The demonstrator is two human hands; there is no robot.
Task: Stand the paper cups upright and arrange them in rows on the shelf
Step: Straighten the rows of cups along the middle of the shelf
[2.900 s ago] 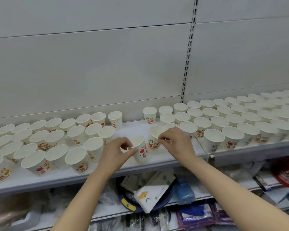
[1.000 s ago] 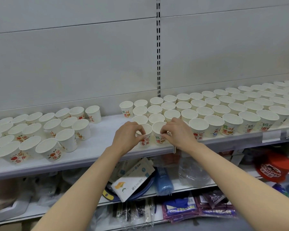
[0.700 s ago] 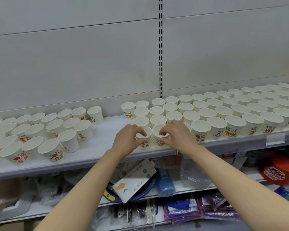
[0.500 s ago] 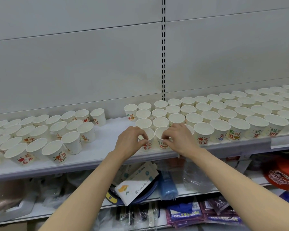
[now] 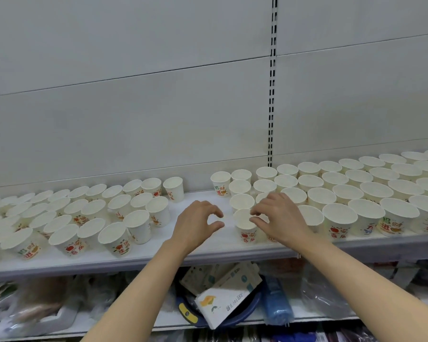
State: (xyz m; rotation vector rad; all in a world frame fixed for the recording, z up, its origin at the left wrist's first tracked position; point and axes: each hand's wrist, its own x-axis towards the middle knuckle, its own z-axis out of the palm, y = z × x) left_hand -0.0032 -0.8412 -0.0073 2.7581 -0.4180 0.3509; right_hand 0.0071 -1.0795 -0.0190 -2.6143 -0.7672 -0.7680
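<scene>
My left hand (image 5: 198, 224) hangs over the white metal shelf (image 5: 208, 245), thumb and forefinger curled into a C with nothing between them. My right hand (image 5: 279, 218) has its fingertips (image 5: 253, 213) at the rim of a white paper cup with red fruit print (image 5: 245, 225) at the front edge; whether it pinches or only touches, I cannot tell.

That cup stands upright, mouth up, long axis vertical, leftmost in the front row of the right block of cups (image 5: 356, 191). The looser left cluster of cups (image 5: 84, 218) is upright too, but not in straight rows.

Likely very light, thin-walled, easy to crush or tip. Best held softly at the stiff rolled rim or low on the sides.
</scene>
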